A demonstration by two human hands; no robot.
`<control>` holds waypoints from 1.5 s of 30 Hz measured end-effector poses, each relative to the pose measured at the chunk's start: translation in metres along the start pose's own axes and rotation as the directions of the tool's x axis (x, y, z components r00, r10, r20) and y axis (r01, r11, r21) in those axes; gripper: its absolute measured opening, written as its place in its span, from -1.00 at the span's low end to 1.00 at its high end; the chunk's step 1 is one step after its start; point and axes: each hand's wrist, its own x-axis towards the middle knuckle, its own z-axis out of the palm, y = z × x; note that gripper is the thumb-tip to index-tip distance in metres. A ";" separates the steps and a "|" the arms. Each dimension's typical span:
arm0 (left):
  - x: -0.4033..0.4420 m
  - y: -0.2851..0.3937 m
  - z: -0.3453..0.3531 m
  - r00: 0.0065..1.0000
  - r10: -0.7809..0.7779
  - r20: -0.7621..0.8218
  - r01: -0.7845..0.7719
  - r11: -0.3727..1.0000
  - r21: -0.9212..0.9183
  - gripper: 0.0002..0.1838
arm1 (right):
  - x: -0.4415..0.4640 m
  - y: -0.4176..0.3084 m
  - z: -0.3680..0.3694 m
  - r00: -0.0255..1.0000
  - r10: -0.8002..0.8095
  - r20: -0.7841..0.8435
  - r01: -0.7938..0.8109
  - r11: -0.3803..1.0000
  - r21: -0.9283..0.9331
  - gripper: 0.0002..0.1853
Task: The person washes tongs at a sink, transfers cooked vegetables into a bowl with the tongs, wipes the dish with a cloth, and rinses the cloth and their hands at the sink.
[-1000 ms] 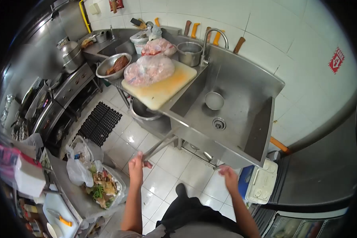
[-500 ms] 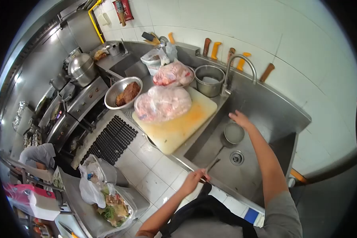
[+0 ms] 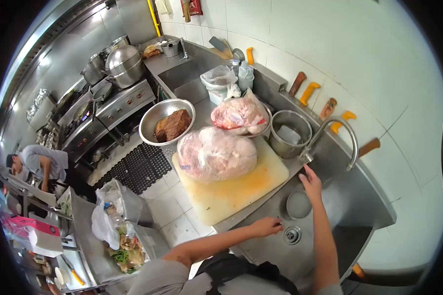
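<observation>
My left hand is over the near part of the steel sink, its fingers curled; what they hold, if anything, is too small to tell. My right hand is raised over the sink just below the base of the faucet, fingers apart and nothing visible in them. Between the hands a round metal bowl or ladle lies in the sink beside the drain. Left of the sink, a big bag of raw meat rests on a stained cutting board.
A metal bowl with brown meat, a second meat bag and a metal pot stand behind the board. Several knife handles line the wall. Food scraps fill a bin; a person bends at far left.
The view has turned and moved closer to the counter. Both hands have come from in front of the sink to over it. My right hand is now near the faucet base.
</observation>
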 end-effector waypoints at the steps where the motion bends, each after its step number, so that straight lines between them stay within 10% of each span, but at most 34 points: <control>1: 0.025 -0.003 -0.001 0.998 0.042 0.039 -0.043 0.999 0.014 -0.60 | 0.000 0.019 -0.009 0.992 0.088 -0.095 -0.063 0.969 0.239 -0.55; 4: 0.110 -0.003 -0.004 0.978 0.042 0.203 -0.037 0.999 -0.029 -0.62 | -0.014 0.010 -0.049 0.871 0.458 -0.178 -0.254 0.729 0.635 -0.57; 8: 0.194 0.016 -0.003 0.976 0.153 0.154 -0.161 0.986 0.038 -0.54 | -0.014 0.004 -0.070 0.909 0.388 -0.152 -0.150 0.644 0.750 -0.59; 11: 0.228 0.057 -0.012 0.981 0.059 0.186 -0.135 0.893 0.430 -0.66 | 0.005 -0.029 -0.067 0.867 0.475 -0.146 -0.152 0.534 0.832 -0.82; 14: 0.230 0.087 -0.020 0.993 0.119 0.011 -0.110 0.873 0.475 -0.75 | 0.015 -0.030 -0.082 0.961 0.200 0.193 -0.236 0.221 0.946 -0.89; 18: 0.270 0.036 -0.008 0.868 0.476 -0.142 -0.403 0.841 0.360 -0.81 | 0.025 -0.041 -0.063 0.936 0.349 0.053 -0.184 0.354 0.917 -0.84; 23: 0.256 0.018 -0.016 0.961 0.249 -0.121 -0.179 0.892 0.415 -0.79 | 0.049 -0.014 -0.025 0.865 0.474 -0.166 -0.119 0.514 0.849 -0.86; 26: 0.234 0.013 -0.019 0.972 0.166 -0.164 -0.120 0.959 0.256 -0.76 | 0.068 -0.015 -0.002 0.818 0.546 -0.181 -0.315 0.688 0.654 -0.78; 29: 0.238 -0.010 0.001 0.825 0.460 -0.329 -0.452 0.886 0.106 -0.68 | 0.078 -0.008 0.014 0.851 0.479 -0.216 -0.341 0.817 0.465 -0.79; 32: 0.240 0.006 -0.010 0.788 0.568 -0.238 -0.556 0.822 0.121 -0.62 | 0.097 -0.042 0.041 0.962 0.121 -0.245 -0.111 0.992 0.057 -0.83; 36: 0.260 0.022 -0.002 0.848 0.506 -0.155 -0.510 0.860 0.018 -0.62 | 0.151 -0.063 0.063 0.977 -0.182 0.110 0.207 0.932 -0.299 -0.72; 41: 0.272 0.025 0.013 0.623 0.704 -0.342 -0.778 0.602 -0.179 -0.69 | 0.218 0.003 0.075 0.751 0.332 0.570 0.335 0.553 -0.763 -0.24; 45: 0.243 0.023 -0.010 0.754 0.643 -0.133 -0.643 0.681 -0.350 -0.73 | 0.226 0.007 0.084 0.731 0.495 0.469 0.099 0.604 -0.791 -0.25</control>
